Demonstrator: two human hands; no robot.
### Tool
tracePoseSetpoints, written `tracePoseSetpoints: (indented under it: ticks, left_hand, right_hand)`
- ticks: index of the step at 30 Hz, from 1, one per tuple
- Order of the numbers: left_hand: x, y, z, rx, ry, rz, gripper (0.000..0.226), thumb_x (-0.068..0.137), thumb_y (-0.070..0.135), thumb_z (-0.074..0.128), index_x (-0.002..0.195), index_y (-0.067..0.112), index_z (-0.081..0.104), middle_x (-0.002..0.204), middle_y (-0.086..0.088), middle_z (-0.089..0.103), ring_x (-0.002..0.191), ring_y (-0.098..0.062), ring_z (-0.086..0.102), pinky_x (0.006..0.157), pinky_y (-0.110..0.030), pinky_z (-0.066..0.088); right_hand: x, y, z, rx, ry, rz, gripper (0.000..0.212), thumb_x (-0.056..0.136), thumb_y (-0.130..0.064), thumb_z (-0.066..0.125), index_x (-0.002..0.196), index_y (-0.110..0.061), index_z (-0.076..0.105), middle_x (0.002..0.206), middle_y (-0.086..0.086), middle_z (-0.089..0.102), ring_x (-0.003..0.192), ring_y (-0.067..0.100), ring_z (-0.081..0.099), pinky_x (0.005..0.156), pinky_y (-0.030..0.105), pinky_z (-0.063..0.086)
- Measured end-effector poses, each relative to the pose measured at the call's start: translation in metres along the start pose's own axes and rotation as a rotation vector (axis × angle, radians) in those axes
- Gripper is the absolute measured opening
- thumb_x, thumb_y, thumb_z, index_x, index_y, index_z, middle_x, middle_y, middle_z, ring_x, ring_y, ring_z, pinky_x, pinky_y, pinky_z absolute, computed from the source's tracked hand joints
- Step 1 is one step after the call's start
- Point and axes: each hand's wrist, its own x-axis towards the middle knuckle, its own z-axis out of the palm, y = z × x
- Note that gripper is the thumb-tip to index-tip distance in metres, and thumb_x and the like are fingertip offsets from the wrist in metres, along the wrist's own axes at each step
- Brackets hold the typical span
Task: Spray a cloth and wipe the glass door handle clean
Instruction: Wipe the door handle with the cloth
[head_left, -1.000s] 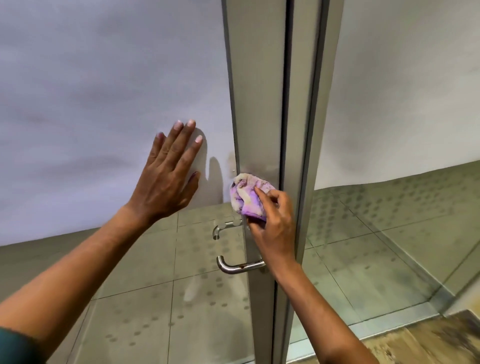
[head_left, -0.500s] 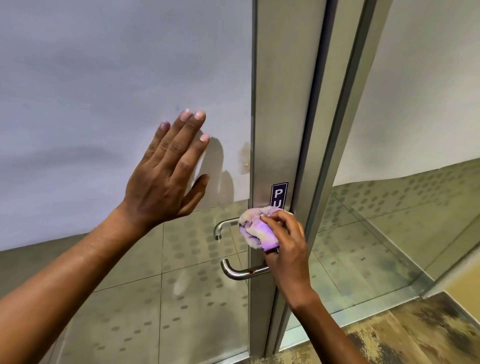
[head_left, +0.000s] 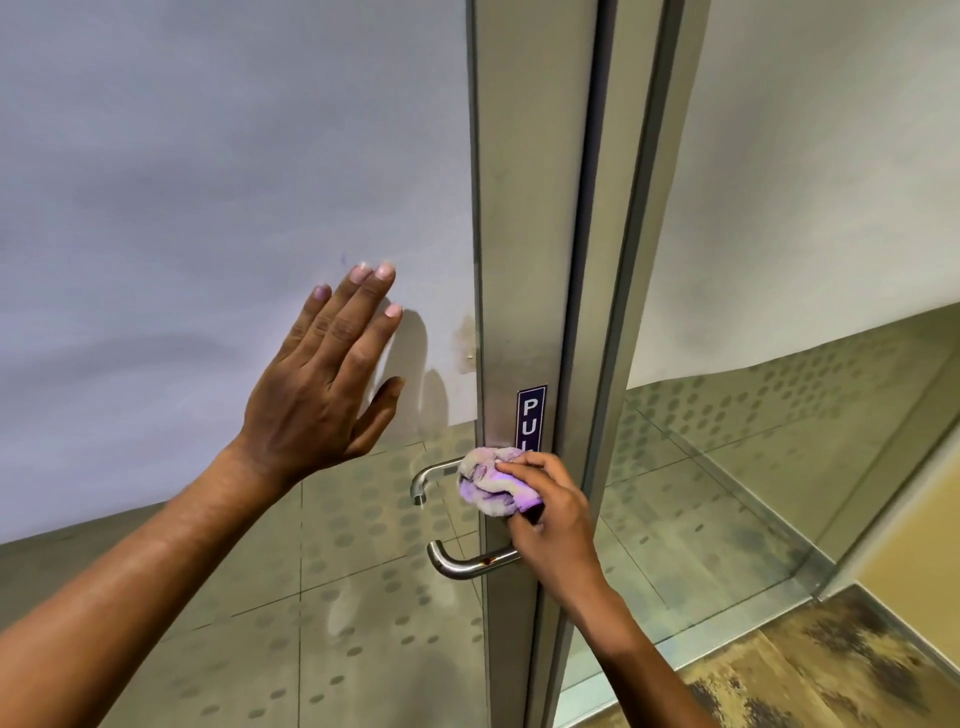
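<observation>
Lowered since the earlier frame, right hand (head_left: 550, 512), fingers clamped on cloth (head_left: 491, 486), sits above the horizontal handle (head_left: 470, 561); left hand (head_left: 322, 387) splayed on glass (head_left: 208, 208).

Right hand (head_left: 553, 514) presses cloth (head_left: 493, 486) on door frame (head_left: 524, 260); left hand (head_left: 322, 384) flat on glass (head_left: 208, 182).

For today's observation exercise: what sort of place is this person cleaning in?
Probably an office or commercial building entrance: a metal-framed glass door with frosted film, a blue PULL sign, and a steel lever handle.
</observation>
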Motion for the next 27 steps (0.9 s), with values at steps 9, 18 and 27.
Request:
tracePoseSetpoints:
  ticks: [9, 18, 27]
  left_hand:
    - [0.000, -0.001, 0.000, -0.013, 0.003, -0.005, 0.057, 0.097, 0.022, 0.051, 0.145, -0.002, 0.032, 0.153, -0.030, 0.036, 0.146, -0.043, 0.032, 0.124, -0.052, 0.024]
    - [-0.001, -0.001, 0.000, 0.004, 0.010, -0.001, 0.059, 0.095, 0.019, 0.056, 0.145, -0.002, 0.033, 0.152, -0.032, 0.037, 0.146, -0.044, 0.033, 0.123, -0.052, 0.025]
    - [-0.005, -0.002, -0.001, 0.007, 0.002, -0.010, 0.057, 0.094, 0.018, 0.057, 0.143, -0.001, 0.034, 0.151, -0.033, 0.037, 0.145, -0.044, 0.034, 0.122, -0.053, 0.027]
  right_hand:
    - [-0.015, -0.047, -0.026, 0.631, -0.375, 0.192, 0.036, 0.084, 0.008, 0.063, 0.116, -0.009, 0.068, 0.115, 0.010, 0.071, 0.104, 0.014, 0.065, 0.093, 0.026, 0.050]
    - [-0.029, 0.001, -0.087, 0.574, -0.034, 0.231, 0.037, 0.087, 0.011, 0.059, 0.112, -0.016, 0.067, 0.110, 0.003, 0.073, 0.101, 0.014, 0.067, 0.084, 0.020, 0.054]
    - [-0.034, 0.025, -0.059, -0.086, -0.191, 0.107, 0.045, 0.079, -0.009, 0.057, 0.117, -0.032, 0.063, 0.112, -0.014, 0.067, 0.104, 0.002, 0.062, 0.089, 0.021, 0.051]
